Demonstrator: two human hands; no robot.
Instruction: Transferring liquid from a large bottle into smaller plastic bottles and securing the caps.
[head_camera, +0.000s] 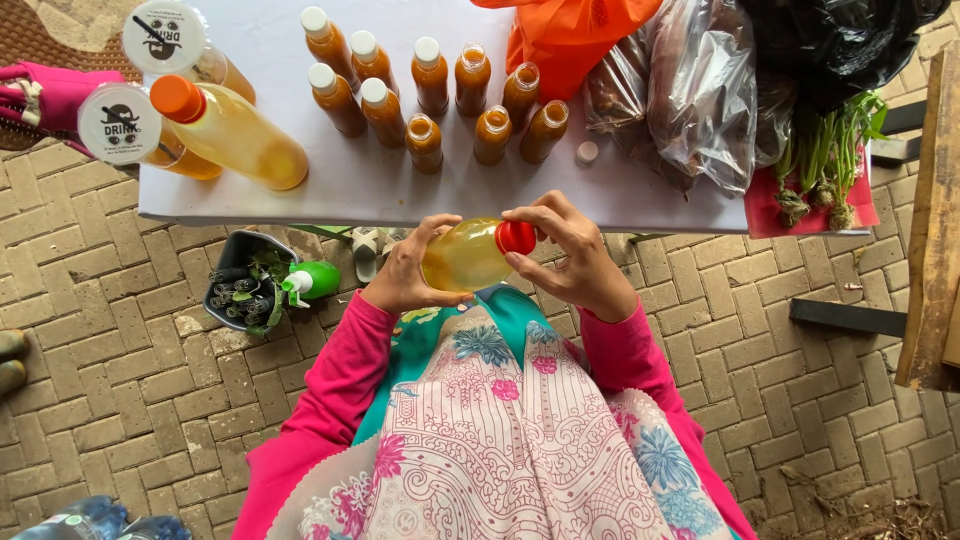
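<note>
- Head view looks straight down on two hands working just below the near edge of a white bench.
- Left hand is closed around the body of a clear bottle of yellow liquid, which lies on its side, neck pointing toward three o'clock.
- Right hand is closed on the bottle's red cap, thumb and fingertips pinching it from both sides.
- The bottle sits just off the bench edge, above the person's patterned apron and pink sleeves, near the middle of the picture.
- At twelve o'clock from the hands, a cluster of small bottles of orange-brown liquid stands on the bench; some wear white caps, others are uncapped.
- A loose white cap lies on the bench at one o'clock, just beside the cluster.
- At ten o'clock lies a larger bottle of pale yellow liquid with an orange cap, next to two lidded drink cups.
- At two o'clock are clear plastic bags of dark produce, and farther right a bunch of green plants with roots.
- At nine o'clock, on the brick paving, a grey container holds greenery and a green spray bottle.
</note>
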